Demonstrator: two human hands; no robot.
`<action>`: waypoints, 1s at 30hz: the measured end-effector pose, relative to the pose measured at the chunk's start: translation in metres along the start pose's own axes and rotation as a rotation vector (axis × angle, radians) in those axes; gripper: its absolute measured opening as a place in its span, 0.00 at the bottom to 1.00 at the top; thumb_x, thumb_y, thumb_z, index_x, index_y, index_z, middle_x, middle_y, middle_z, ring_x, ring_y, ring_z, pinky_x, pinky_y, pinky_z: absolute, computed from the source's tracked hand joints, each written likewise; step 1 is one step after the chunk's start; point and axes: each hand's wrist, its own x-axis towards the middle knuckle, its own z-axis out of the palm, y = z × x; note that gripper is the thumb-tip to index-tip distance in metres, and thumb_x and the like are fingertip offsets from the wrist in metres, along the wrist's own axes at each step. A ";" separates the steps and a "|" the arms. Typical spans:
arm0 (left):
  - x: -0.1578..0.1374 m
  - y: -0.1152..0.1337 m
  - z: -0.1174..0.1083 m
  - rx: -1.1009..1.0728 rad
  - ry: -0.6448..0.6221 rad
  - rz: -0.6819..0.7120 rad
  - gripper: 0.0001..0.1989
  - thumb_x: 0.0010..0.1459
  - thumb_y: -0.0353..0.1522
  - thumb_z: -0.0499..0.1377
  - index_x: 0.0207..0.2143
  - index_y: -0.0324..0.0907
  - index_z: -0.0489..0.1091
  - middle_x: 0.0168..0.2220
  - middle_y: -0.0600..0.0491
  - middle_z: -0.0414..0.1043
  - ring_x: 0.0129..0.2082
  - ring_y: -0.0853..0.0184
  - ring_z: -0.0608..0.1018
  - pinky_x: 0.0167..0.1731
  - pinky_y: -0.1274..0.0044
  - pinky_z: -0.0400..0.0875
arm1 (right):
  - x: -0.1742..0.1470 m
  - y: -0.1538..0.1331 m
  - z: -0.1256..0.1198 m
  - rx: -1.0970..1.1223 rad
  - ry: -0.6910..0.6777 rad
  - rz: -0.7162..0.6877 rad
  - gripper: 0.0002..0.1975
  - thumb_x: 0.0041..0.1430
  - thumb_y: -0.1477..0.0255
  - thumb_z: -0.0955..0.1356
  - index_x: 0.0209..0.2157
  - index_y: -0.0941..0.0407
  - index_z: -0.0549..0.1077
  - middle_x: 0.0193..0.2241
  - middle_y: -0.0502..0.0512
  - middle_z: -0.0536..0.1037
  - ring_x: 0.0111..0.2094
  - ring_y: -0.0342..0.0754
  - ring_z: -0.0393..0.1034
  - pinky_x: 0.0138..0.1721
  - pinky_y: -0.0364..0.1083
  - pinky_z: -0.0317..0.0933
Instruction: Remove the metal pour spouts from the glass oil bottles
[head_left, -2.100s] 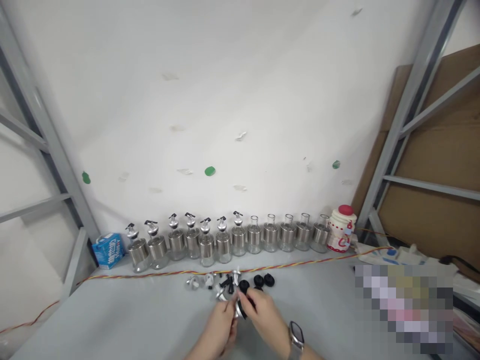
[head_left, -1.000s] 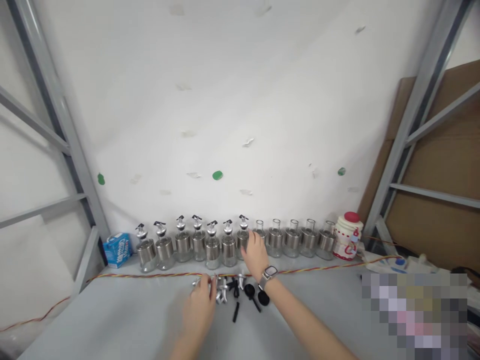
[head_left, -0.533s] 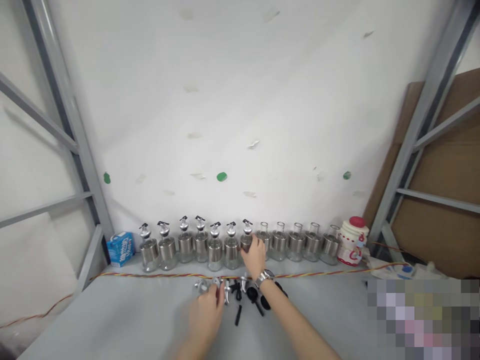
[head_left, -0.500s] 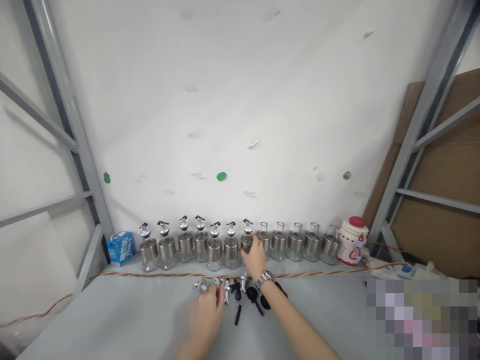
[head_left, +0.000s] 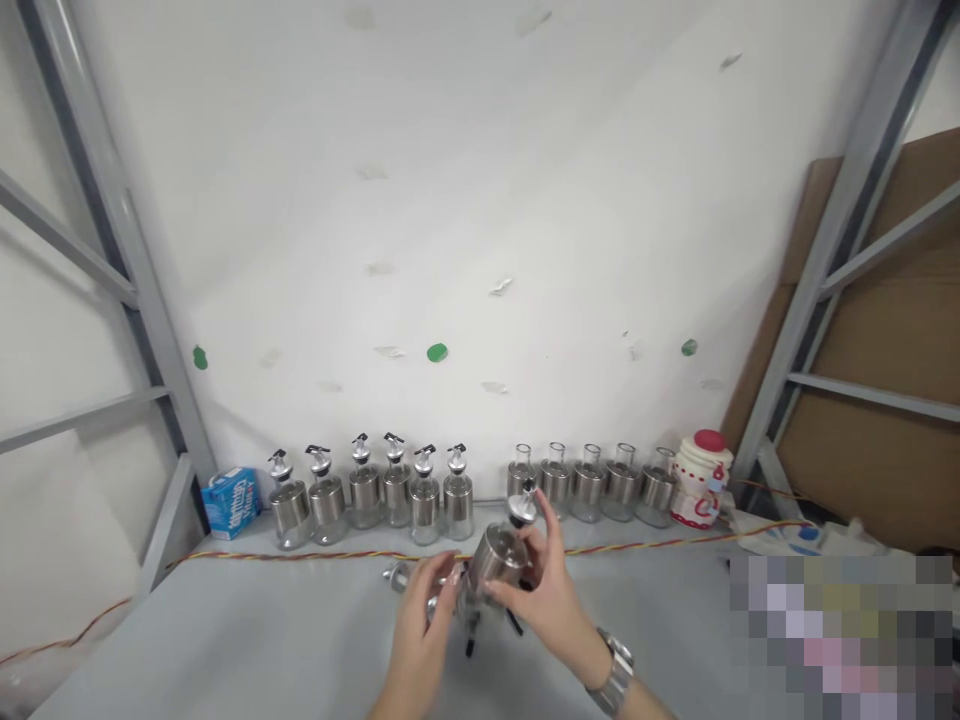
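At far left, a blue carton (head_left: 232, 503) bears white lettering too unclear to read; then six spouted bottles (head_left: 424, 500) stand. The left hand (head_left: 421, 625) curls before them, its hold unclear. Beyond, a gap now shows: the tilted bottle (head_left: 499, 556) has come forward over the table (head_left: 225, 630), clasped by the right hand (head_left: 551, 598), so work seemingly centres on it.
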 end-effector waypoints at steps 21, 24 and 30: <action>0.002 0.009 -0.008 0.139 0.056 0.076 0.18 0.50 0.38 0.56 0.45 0.47 0.67 0.32 0.53 0.65 0.31 0.68 0.70 0.36 0.75 0.67 | -0.027 0.001 0.007 0.139 -0.460 0.521 0.49 0.30 0.83 0.68 0.57 0.48 0.47 0.31 0.46 0.66 0.23 0.39 0.62 0.23 0.39 0.57; 0.001 0.012 -0.009 0.084 0.016 0.096 0.14 0.51 0.38 0.55 0.41 0.45 0.70 0.33 0.52 0.67 0.32 0.67 0.71 0.36 0.75 0.67 | -0.027 -0.014 0.007 -0.030 -0.522 0.386 0.48 0.34 0.83 0.65 0.58 0.48 0.43 0.31 0.47 0.68 0.21 0.38 0.60 0.21 0.37 0.54; -0.009 0.004 -0.004 0.124 0.043 0.181 0.15 0.53 0.36 0.54 0.43 0.45 0.68 0.37 0.50 0.71 0.34 0.66 0.72 0.38 0.75 0.68 | -0.028 -0.025 0.003 -0.765 -0.396 0.080 0.47 0.33 0.84 0.61 0.57 0.43 0.45 0.43 0.51 0.64 0.38 0.46 0.63 0.37 0.41 0.57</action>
